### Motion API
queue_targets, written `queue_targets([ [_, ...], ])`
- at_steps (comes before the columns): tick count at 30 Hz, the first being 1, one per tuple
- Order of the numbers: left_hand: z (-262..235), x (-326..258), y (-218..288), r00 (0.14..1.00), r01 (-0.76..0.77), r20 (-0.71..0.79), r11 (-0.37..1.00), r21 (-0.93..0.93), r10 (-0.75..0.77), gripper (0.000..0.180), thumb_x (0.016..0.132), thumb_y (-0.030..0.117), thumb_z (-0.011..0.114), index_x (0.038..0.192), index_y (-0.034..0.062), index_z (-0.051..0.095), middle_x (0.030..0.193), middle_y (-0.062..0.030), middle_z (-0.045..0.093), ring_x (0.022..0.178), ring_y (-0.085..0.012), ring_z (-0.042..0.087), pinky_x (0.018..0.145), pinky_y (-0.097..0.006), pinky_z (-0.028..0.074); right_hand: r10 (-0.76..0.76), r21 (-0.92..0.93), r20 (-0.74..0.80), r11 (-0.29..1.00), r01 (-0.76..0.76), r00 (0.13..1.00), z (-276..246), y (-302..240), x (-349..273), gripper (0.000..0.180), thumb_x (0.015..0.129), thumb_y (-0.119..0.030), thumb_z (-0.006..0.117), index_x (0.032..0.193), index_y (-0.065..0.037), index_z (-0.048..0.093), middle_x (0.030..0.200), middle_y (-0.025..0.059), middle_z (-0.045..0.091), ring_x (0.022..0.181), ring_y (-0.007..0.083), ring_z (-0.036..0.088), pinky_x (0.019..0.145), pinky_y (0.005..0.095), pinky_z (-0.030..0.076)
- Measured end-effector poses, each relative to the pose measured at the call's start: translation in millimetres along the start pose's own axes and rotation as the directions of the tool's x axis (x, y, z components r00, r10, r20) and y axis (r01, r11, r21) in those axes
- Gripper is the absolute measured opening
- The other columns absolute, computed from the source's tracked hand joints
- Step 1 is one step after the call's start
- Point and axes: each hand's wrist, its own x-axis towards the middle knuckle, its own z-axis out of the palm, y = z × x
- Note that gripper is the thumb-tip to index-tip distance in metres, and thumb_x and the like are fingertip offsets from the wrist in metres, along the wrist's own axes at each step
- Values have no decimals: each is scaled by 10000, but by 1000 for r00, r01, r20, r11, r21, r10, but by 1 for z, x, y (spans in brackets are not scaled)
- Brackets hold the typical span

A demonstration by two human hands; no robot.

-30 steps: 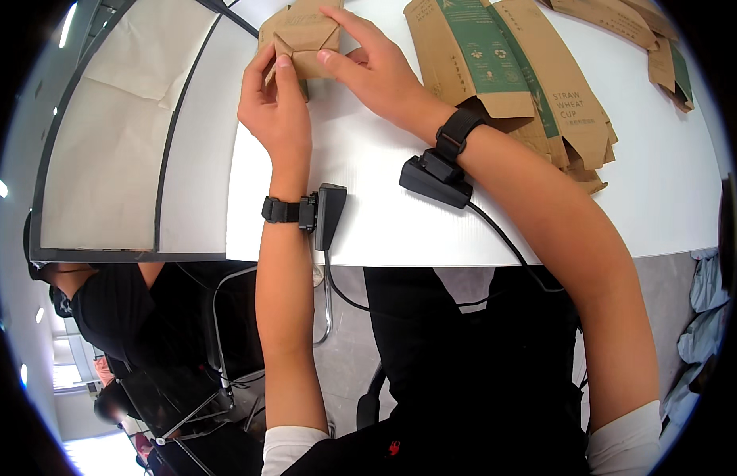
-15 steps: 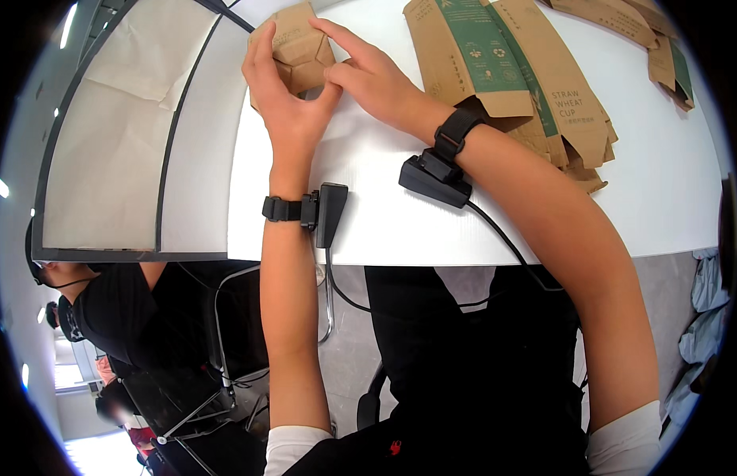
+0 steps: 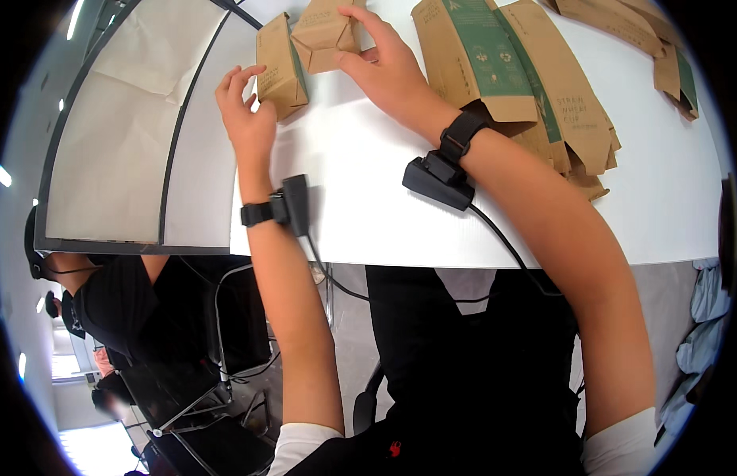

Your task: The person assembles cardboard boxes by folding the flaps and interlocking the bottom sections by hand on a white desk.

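Left hand (image 3: 248, 119) moved off held carton (image 3: 321, 40), now at left carton (image 3: 280, 75).

White table (image 3: 356, 198): brown box (image 3: 278, 67) left, green-panelled cartons (image 3: 494, 59) right, folded cartons (image 3: 610, 22) far right.

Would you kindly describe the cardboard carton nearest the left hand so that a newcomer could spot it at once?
On the white table, go to the far-left part, beside the black-framed beige panel. There, next to the left hand, is the small brown carton. What sets it apart is that the right hand grips the neighbouring carton on its right, not this one.
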Motion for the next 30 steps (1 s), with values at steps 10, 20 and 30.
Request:
queue_targets([
  [10,-12,-7,-24,968,65,248,996,-61,-47,671,853,10,750,1479,122,536,1546,-134,451,1350,-250,523,1098,-396,491,-31,-34,-5,999,31,999,7,3,3,573,867,-223,693,1414,-124,556,1349,178,545,1068,278,628,930,346,531],
  [20,-22,-5,-36,965,75,258,991,-115,-43,568,880,24,679,1436,104,595,1460,-91,561,1296,-220,550,1072,-366,478,-49,-7,73,999,50,996,7,-2,0,592,931,-47,646,1499,-68,478,1339,183,556,1032,222,634,850,314,540],
  [30,-13,-6,-40,988,93,130,994,-59,-84,495,882,23,666,1370,103,664,1237,-74,706,1017,-191,629,956,-342,519,-19,5,103,1000,19,994,8,-2,-3,594,930,-58,646,1499,-55,475,1288,170,568,974,199,619,838,307,528],
])
